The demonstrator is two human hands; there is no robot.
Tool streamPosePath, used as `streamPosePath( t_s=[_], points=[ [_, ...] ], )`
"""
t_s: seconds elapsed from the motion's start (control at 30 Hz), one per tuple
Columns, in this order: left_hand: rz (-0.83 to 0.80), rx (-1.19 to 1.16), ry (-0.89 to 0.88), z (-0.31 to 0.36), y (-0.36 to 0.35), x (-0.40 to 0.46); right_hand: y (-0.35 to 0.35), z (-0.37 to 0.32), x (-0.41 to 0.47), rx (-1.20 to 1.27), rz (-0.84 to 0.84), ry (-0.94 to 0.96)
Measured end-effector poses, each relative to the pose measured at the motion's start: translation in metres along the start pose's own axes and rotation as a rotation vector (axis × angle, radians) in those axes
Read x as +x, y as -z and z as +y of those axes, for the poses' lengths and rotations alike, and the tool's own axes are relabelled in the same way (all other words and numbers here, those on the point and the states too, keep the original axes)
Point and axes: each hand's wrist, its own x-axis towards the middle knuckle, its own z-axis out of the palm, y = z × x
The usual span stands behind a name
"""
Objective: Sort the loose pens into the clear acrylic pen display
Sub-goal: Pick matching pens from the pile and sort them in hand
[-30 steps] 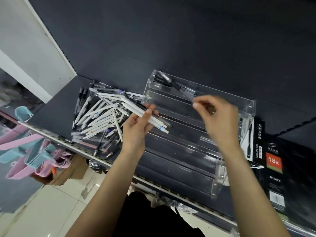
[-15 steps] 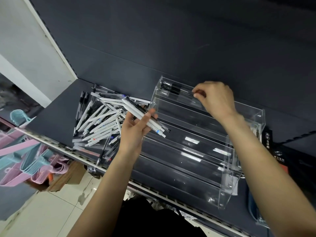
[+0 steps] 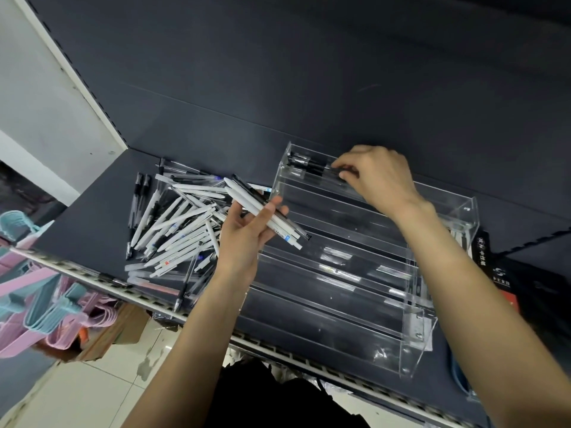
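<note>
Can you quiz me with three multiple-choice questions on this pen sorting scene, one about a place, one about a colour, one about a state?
1. Where is the right hand?
A. at the top tier of the display
B. on the pile of pens
C. at the bottom tier

2. What colour are most barrels in the left hand's bundle?
A. red
B. white
C. green

3. What state are the display's lower tiers in?
A. packed with pens
B. covered by a lid
C. without pens

Answers:
1 A, the fingers pinch at the dark pens in the top tier.
2 B, white barrels lie across the left hand, with a dark one alongside.
3 C, only clear acrylic and reflections show there.
</note>
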Motion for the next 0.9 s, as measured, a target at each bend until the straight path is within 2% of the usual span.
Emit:
streamPosePath(
  t_s=[0.1, 0.33, 0.5, 0.67, 0.9],
  points=[
    [0.008, -0.036, 0.005, 0.001, 0.001, 0.003, -0.002, -0.006, 0.009, 0.024, -0.028, 0.076],
    [0.014, -0.025, 0.020, -0.002, 0.005, 0.012, -0.007, -0.012, 0.031, -0.121, -0.134, 0.079],
    [0.017, -0.040, 0.022, -0.001, 0.007, 0.015, -0.003, -0.015, 0.035, -0.188, -0.144, 0.107],
    [0.033, -0.074, 0.001, 0.004, 0.008, 0.017, -0.003, -0.023, 0.029, -0.267, -0.040, 0.077],
    [0.018, -0.078, -0.006, 0.006, 0.007, 0.016, -0.010, -0.022, 0.028, -0.203, 0.020, 0.096]
  ],
)
